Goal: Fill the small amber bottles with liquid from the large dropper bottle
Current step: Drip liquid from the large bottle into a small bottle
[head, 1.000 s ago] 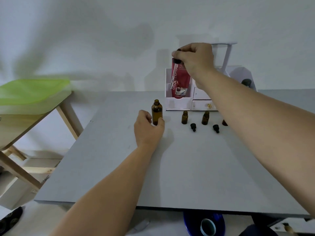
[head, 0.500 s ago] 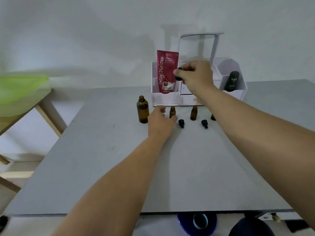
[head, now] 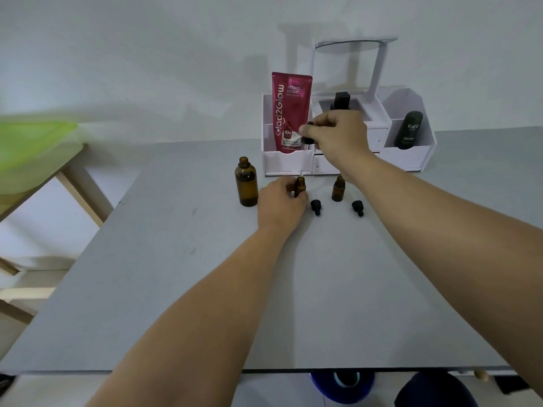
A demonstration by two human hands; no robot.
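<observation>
Grips a small amber glass bottle (head: pixel 300 188) with the left hand (head: pixel 279 204), fingers and thumb curled round its lower part. Upright and uncapped on the flat grey counter (head: pixel 176 274), toward the far middle.

Pinches a black dropper cap (head: pixel 307 139) in the fingertips of the right hand (head: pixel 338 136), at 12 o'clock above that bottle. Clear glass pipette (head: pixel 304 158) hanging straight down from the cap, tip just over the open mouth; touching or apart, cannot tell. Cannot tell either whether any liquid sits in the pipette.

At 9 o'clock, just beside the left hand: large amber glass bottle (head: pixel 246 186), upright, neck open. At 3 o'clock, near the right wrist: second small amber bottle (head: pixel 338 190), upright, uncapped. At 4 o'clock, lying on the counter: two small black caps, one (head: pixel 316 207) just beside the left fingers, the other (head: pixel 358 207) farther right.

At 12 o'clock, against the wall: white plastic organiser (head: pixel 273 163). Crimson squeeze tube (head: pixel 291 113) standing in its left compartment, black-capped container (head: pixel 342 99) in the middle one, dark tube (head: pixel 409 130) leaning in the right one, and a round mirror on a white stand (head: pixel 352 44) on top.

Far off at 9 o'clock, off the counter: wooden table with a lime-green top (head: pixel 32 148). At 6 o'clock, under the near edge: blue roll (head: pixel 342 384).
</observation>
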